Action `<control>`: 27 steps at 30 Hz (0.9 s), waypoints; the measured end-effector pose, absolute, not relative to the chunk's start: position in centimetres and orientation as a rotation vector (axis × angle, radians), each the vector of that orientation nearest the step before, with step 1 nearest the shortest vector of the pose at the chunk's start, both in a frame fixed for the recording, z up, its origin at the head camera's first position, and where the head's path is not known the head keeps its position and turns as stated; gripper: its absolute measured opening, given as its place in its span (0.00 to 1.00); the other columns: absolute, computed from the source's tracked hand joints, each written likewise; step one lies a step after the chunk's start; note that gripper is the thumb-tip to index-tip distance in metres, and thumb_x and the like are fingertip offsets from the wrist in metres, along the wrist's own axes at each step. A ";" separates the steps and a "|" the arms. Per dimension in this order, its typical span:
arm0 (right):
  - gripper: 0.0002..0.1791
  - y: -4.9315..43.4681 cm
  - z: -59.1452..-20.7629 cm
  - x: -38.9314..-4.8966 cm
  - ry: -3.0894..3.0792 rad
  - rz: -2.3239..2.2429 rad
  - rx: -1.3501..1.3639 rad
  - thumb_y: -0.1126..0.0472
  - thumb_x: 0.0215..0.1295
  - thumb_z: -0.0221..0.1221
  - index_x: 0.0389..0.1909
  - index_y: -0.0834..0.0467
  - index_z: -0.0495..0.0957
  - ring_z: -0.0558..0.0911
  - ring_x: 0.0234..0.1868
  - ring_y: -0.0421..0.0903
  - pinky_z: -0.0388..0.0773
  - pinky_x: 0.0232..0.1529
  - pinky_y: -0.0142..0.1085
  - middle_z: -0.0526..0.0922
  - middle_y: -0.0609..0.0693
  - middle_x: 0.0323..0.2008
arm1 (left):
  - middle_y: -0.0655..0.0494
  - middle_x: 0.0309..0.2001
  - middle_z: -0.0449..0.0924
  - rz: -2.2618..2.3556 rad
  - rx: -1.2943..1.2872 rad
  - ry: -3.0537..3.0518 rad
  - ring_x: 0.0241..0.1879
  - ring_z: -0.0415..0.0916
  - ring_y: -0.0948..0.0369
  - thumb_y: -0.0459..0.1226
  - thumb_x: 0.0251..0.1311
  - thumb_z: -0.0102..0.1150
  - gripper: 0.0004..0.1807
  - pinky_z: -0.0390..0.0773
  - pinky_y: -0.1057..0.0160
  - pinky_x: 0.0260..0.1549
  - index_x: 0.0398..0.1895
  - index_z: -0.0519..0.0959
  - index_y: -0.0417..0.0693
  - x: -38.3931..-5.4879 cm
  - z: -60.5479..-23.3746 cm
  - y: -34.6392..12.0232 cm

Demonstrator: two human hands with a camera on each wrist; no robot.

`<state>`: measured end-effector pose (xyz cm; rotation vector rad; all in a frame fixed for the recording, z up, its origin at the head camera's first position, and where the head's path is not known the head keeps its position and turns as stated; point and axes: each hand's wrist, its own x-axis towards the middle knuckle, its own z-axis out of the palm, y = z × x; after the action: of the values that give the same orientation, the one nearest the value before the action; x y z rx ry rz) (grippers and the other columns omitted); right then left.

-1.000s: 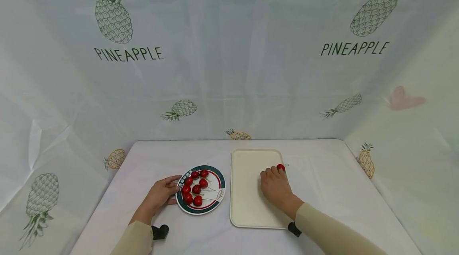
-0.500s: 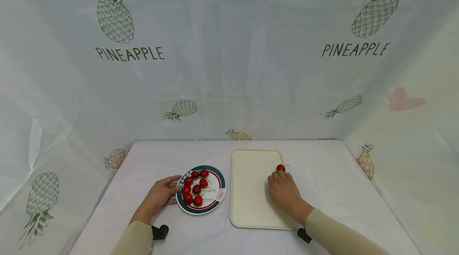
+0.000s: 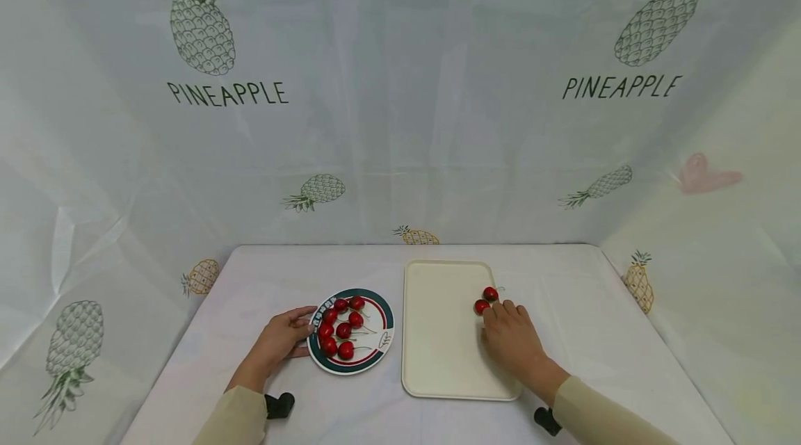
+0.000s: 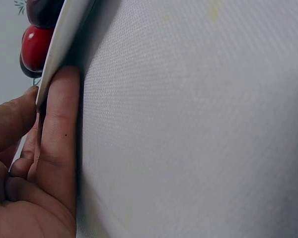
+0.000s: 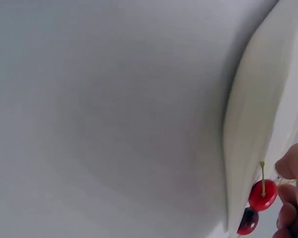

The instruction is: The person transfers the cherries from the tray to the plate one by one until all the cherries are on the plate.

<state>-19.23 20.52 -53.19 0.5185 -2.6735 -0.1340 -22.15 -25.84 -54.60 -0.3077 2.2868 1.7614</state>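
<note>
My left hand [image 3: 281, 338] holds the rim of a round white plate [image 3: 378, 351] with a dark green border. In the left wrist view the thumb [image 4: 14, 119] lies on the rim and a finger [image 4: 61, 129] runs beneath it. Several red cherries [image 3: 343, 331] with stems lie on the plate, mostly in its left half. My right hand [image 3: 516, 341] is over the right side of a cream rectangular tray [image 3: 441, 351], fingers bent. Its fingertips are right at a cherry [image 5: 262, 195]; I cannot tell whether they pinch it. A second cherry [image 5: 248, 221] lies just beyond, by the tray's right rim.
Plate and tray stand side by side on a white-covered table [image 3: 363, 410], a narrow gap between them. A pineapple-printed white curtain [image 3: 413, 118] rises behind the table and along both sides. Black wrist straps [image 3: 279, 405] are on both arms.
The right hand has shifted right and slightly nearer, and a second cherry now shows at its fingertips on the tray. The left hand and plate have stayed put.
</note>
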 end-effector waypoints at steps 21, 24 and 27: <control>0.19 21.0 -54.1 -19.4 -2.690 -0.043 0.423 0.55 0.63 0.69 0.23 0.57 0.70 0.65 0.29 0.50 0.60 0.30 0.39 0.67 0.49 0.22 | 0.41 0.53 0.78 1.771 -0.321 2.280 0.40 0.84 0.57 0.28 0.74 0.57 0.26 0.91 0.54 0.38 0.74 0.74 0.45 -22.0 -54.3 -25.7; 0.16 21.0 -54.3 -19.6 -2.646 -0.037 0.432 0.59 0.61 0.69 0.24 0.58 0.70 0.66 0.29 0.50 0.60 0.30 0.39 0.68 0.50 0.22 | 0.40 0.53 0.78 1.767 -0.326 2.281 0.41 0.84 0.56 0.28 0.74 0.57 0.26 0.91 0.55 0.38 0.74 0.74 0.45 -21.9 -54.2 -25.7; 0.15 21.1 -54.4 -19.7 -2.604 -0.052 0.452 0.63 0.59 0.69 0.24 0.58 0.70 0.66 0.30 0.51 0.61 0.30 0.39 0.69 0.51 0.22 | 0.40 0.54 0.78 1.761 -0.335 2.285 0.41 0.85 0.56 0.29 0.74 0.57 0.26 0.91 0.56 0.37 0.74 0.74 0.46 -21.9 -54.1 -25.6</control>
<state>-19.68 21.10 -54.44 0.4522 -2.6037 -0.0518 -21.92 -25.57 -54.07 -0.3353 2.2852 1.7611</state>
